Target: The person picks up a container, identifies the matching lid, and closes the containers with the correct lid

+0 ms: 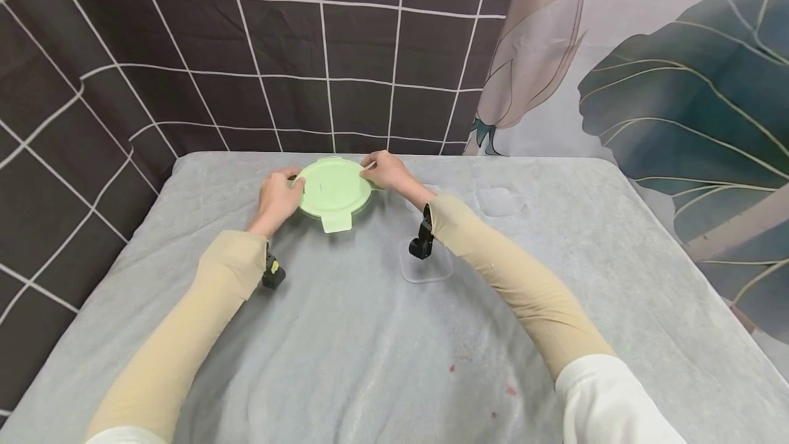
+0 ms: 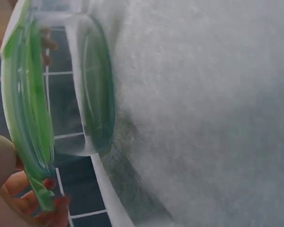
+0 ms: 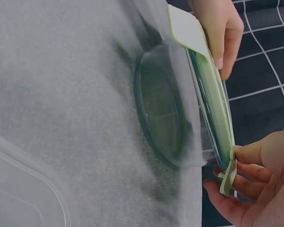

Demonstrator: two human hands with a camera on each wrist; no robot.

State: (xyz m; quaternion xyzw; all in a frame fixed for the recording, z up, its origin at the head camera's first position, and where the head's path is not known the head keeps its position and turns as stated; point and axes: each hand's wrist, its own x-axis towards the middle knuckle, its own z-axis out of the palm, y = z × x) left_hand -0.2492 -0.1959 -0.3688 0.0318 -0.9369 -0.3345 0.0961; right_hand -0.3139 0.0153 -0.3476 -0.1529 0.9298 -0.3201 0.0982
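Note:
A round clear glass food container (image 3: 156, 109) stands near the far edge of the table with a pale green lid (image 1: 333, 187) over its top. One lid flap (image 1: 336, 222) sticks out toward me. At the container's left side, my left hand (image 1: 277, 199) has its thumb on the lid and fingers curled about a side flap (image 2: 43, 197). Opposite it, my right hand (image 1: 390, 171) pinches the right side flap (image 3: 228, 178), with its thumb at the lid's edge and fingers underneath. The glass wall and base show below the lid in both wrist views.
A clear, rounded-corner plastic piece (image 1: 425, 274) lies on the grey cloth (image 1: 345, 334) below my right wrist. Another clear piece (image 1: 498, 202) lies farther right. A dark grid-patterned curtain (image 1: 277, 46) hangs right behind the table's far edge.

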